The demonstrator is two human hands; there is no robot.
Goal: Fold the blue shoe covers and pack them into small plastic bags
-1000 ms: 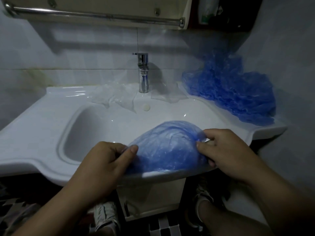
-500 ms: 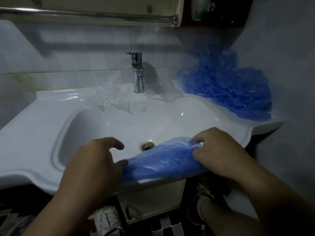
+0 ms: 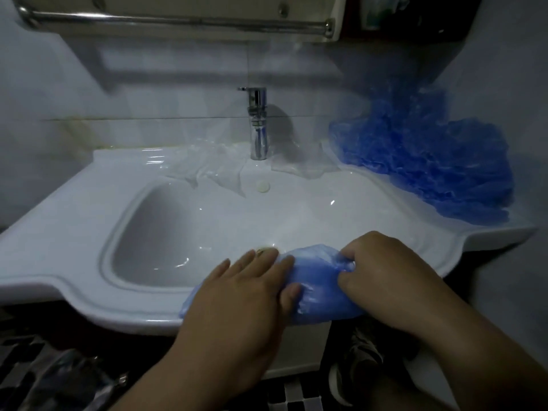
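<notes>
A blue shoe cover (image 3: 318,287) lies bunched on the front rim of the white sink (image 3: 89,232). My left hand (image 3: 246,295) lies flat over its left part, fingers spread, thumb pressing the plastic. My right hand (image 3: 382,271) pinches its right end with curled fingers. A heap of blue shoe covers (image 3: 430,161) sits on the sink's back right corner against the wall. Several small clear plastic bags (image 3: 219,170) lie on the ledge around the tap.
A chrome tap (image 3: 258,126) stands at the back middle of the sink. A metal rail (image 3: 178,20) runs under a cabinet above. My shoes (image 3: 358,369) and a checkered floor show below the sink, with crumpled plastic (image 3: 62,381) at bottom left.
The shoe cover went from a puffed dome to a flattened, narrow bundle. My left hand moved right and on top of it; my right hand gathered its right end.
</notes>
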